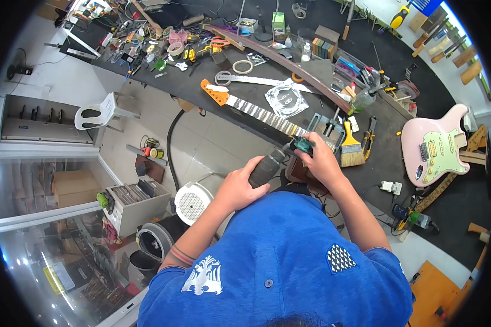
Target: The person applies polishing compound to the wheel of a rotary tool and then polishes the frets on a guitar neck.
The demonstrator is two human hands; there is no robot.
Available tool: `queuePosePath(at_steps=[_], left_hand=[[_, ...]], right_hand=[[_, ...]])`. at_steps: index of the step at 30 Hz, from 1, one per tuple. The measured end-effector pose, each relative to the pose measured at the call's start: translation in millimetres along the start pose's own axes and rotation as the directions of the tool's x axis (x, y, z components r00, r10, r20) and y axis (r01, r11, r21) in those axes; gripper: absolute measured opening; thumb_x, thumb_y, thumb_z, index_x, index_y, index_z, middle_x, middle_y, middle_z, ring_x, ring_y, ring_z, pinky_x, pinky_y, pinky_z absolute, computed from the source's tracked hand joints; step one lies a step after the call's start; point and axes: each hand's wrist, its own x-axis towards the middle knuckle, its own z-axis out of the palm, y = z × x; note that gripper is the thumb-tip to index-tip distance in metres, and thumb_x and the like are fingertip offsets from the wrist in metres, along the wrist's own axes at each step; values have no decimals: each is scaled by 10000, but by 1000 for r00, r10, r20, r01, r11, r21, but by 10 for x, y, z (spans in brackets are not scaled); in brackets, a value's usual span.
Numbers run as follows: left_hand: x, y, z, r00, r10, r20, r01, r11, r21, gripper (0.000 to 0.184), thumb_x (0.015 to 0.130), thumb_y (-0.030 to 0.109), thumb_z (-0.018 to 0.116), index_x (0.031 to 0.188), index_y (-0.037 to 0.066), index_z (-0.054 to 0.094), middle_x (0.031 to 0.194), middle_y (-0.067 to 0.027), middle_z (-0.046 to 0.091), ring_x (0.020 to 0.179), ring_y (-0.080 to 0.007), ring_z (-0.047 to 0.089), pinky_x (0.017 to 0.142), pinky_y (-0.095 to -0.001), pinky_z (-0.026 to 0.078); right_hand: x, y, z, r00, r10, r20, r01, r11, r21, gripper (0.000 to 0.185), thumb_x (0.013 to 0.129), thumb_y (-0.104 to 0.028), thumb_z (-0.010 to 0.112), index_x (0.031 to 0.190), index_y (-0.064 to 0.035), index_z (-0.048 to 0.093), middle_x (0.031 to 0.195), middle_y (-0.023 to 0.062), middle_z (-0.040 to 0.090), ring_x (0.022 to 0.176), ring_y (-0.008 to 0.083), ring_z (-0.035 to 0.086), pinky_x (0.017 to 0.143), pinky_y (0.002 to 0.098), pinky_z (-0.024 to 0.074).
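My left hand [244, 182] is wrapped round a dark cylindrical power tool [266, 170], whose narrow end points up and right. Close to that end, my right hand [317, 155] grips a dark green object [303, 144], too small to identify. Just beyond both hands lies a guitar neck [259, 113] with an orange headstock [215, 92] at its upper left end; its lower right end is partly hidden by my right hand. A metal vise [327, 126] stands beside that end of the neck.
A yellow-handled brush [351, 147] and pliers [369, 139] lie right of the vise. A pink guitar body [435, 144] rests farther right. Behind the neck are a steel ruler [251, 80] and a clear disc packet [287, 99]. A white stool [193, 204] stands below the bench.
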Motion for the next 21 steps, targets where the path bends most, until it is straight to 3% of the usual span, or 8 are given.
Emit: queuePosePath(at_steps=[8, 11, 14, 17, 18, 21], left_hand=[[-34, 63, 219, 995, 41, -90, -38, 999, 35, 869, 929, 370, 905, 1713, 168, 590, 1267, -255, 866, 1132, -447, 859, 1019, -502, 661], [-56, 174, 215, 994, -65, -82, 64, 998, -16, 865, 932, 354, 908, 1711, 147, 594, 1299, -259, 860, 1169, -430, 859, 1040, -489, 658], [-15, 125, 262, 980, -186, -77, 176, 978, -114, 878, 930, 331, 918, 1713, 111, 586, 1347, -256, 852, 1241, -401, 850, 1086, -467, 644], [71, -29, 400, 968, -219, -123, 191, 960, -206, 890, 927, 312, 932, 1708, 71, 580, 1386, -239, 846, 1293, -368, 835, 1128, -452, 626], [119, -114, 465, 968, -218, -124, 185, 954, -237, 906, 931, 306, 936, 1718, 57, 563, 1424, -216, 836, 1309, -334, 822, 1142, -446, 614], [259, -279, 626, 961, -260, -91, 222, 926, -304, 910, 937, 285, 935, 1730, 65, 548, 1428, -203, 827, 1306, -311, 812, 1139, -441, 610]], right_hand=[[3, 188, -60, 994, -103, -21, 102, 994, -25, 416, 1036, -153, 876, 1371, -36, 660, 1273, 248, 767, 1196, 495, 760, 1003, 535, 601], [-9, 235, -82, 996, -86, -14, 86, 996, -29, 404, 1030, -144, 875, 1352, -40, 653, 1263, 246, 775, 1184, 497, 767, 995, 530, 604], [-13, 508, 10, 999, 35, -6, -34, 996, 87, 405, 1021, -151, 895, 1304, -28, 633, 1188, 230, 773, 1103, 431, 783, 969, 486, 605], [-72, 854, 151, 971, 229, 74, -234, 969, 84, 377, 973, -207, 902, 1215, -30, 673, 1109, 240, 790, 1100, 461, 791, 958, 505, 612], [-99, 826, 159, 956, 285, 66, -289, 954, 75, 393, 945, -272, 931, 1135, -34, 684, 968, 219, 771, 966, 419, 794, 892, 487, 615], [-138, 897, 287, 880, 430, 200, -447, 894, 42, 431, 930, -329, 962, 1096, -42, 686, 878, 185, 732, 846, 349, 777, 833, 472, 608]])
